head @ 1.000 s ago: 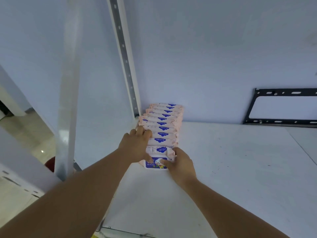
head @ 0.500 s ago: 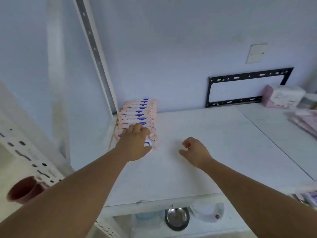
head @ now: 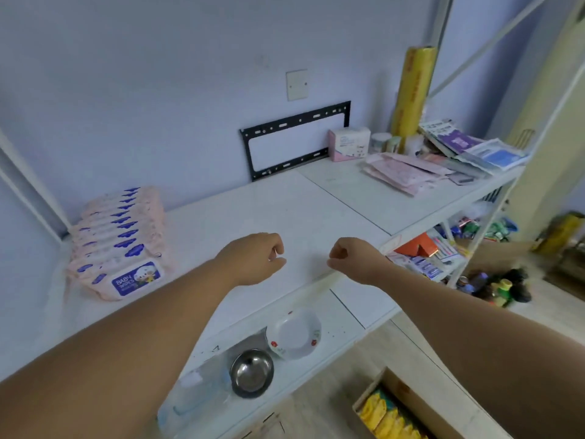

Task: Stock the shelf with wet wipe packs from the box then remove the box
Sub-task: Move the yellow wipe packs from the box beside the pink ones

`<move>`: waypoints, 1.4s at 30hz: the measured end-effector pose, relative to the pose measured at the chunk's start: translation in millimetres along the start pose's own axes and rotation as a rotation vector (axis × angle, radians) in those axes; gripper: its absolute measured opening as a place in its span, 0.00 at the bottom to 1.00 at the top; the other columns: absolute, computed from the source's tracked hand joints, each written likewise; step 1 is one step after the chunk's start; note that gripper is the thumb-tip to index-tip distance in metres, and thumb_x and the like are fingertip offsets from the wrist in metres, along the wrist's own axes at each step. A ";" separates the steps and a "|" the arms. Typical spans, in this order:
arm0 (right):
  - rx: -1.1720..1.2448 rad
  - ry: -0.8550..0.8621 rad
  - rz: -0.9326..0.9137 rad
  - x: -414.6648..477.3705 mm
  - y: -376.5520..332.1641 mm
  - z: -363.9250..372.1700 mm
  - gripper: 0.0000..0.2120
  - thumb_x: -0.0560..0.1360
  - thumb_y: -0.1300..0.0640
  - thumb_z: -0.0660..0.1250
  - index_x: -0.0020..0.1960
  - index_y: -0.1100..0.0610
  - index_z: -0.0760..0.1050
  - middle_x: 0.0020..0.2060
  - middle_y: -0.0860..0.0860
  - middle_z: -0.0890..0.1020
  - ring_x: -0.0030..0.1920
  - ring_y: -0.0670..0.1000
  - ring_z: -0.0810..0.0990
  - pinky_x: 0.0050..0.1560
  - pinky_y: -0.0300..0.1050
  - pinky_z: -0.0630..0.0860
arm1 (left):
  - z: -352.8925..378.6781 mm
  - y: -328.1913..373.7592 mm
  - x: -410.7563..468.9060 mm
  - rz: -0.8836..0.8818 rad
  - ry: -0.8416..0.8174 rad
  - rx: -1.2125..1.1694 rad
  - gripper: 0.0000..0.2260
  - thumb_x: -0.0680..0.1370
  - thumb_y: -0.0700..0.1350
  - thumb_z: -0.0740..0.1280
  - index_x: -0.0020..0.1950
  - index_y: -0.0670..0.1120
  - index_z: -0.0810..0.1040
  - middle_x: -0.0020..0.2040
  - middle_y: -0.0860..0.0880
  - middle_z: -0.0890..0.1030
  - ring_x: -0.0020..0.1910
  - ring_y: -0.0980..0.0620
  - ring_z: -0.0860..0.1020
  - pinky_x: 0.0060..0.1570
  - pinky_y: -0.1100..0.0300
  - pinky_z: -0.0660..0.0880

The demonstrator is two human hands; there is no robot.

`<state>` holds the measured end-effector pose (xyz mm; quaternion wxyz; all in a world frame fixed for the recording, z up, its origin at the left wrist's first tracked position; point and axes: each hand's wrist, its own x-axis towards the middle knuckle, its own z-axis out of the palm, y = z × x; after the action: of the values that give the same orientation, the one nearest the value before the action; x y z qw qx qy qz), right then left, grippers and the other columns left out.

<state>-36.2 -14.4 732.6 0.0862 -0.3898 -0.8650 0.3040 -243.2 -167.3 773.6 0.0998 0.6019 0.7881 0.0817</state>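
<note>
Both bare forearms reach forward and draw toward each other over the front of the shelf (head: 300, 210). The left hand (head: 253, 259) hovers above the shelf near its front edge, back of the hand up, fingers loosely curled toward the thumb, holding nothing. The right hand (head: 354, 259) hangs level with it over that same edge, near but apart, also loosely curled and empty.

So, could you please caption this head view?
Left hand and right hand hover empty over the shelf, apart from the wet wipe packs.
</note>
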 end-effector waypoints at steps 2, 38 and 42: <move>-0.017 0.012 0.042 -16.6 28.0 -13.9 0.08 0.77 0.49 0.69 0.48 0.54 0.77 0.42 0.47 0.80 0.43 0.49 0.78 0.39 0.42 0.71 | 10.6 29.6 11.7 0.024 -0.050 -0.017 0.09 0.79 0.58 0.64 0.56 0.57 0.74 0.51 0.59 0.78 0.48 0.55 0.77 0.48 0.57 0.74; -0.150 -0.686 0.544 -211.8 482.3 -11.1 0.11 0.75 0.50 0.72 0.57 0.49 0.80 0.51 0.47 0.79 0.51 0.51 0.76 0.50 0.44 0.73 | 369.8 324.3 75.0 0.024 -0.846 -0.114 0.07 0.79 0.54 0.66 0.51 0.53 0.79 0.54 0.53 0.82 0.53 0.53 0.80 0.56 0.50 0.78; -0.099 -0.692 0.638 -212.7 546.2 39.3 0.09 0.75 0.49 0.71 0.54 0.47 0.79 0.50 0.46 0.79 0.49 0.51 0.77 0.49 0.44 0.74 | 465.7 328.5 79.6 0.033 -0.982 -0.146 0.07 0.79 0.56 0.65 0.52 0.55 0.78 0.55 0.55 0.81 0.55 0.53 0.79 0.56 0.48 0.78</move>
<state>433.2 92.2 395.9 -0.3233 -0.5154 -0.6937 0.3856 161.8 -0.3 400.5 0.4997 0.5733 0.6305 -0.1550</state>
